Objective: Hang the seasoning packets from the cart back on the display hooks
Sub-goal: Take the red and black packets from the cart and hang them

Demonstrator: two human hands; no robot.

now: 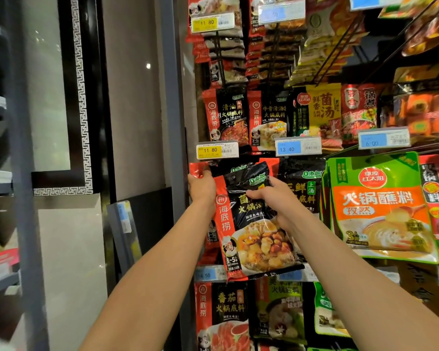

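— Why are we holding the packet with both hands up here?

— Because we judge it has to meet a hook under the yellow price tag, and the hook itself is hidden from us. Our left hand is at the packet's upper left corner, fingers curled over a red edge there; we cannot tell whether that edge belongs to our packet or to the packets already hanging behind. Our right hand grips the packet's upper right part, thumb across the front and fingers wrapped behind.

— So where is the packet exactly?

— In front of the leftmost column of the display, overlapping the hung packets, just beside the black packet to its right and well clear of the green packet.

— Which way does it point?

— Its long axis runs nearly upright, the top tilted a little to the right. The printed face looks toward us, with the top edge up near the tag and the bottom corner down at the blue shelf label.
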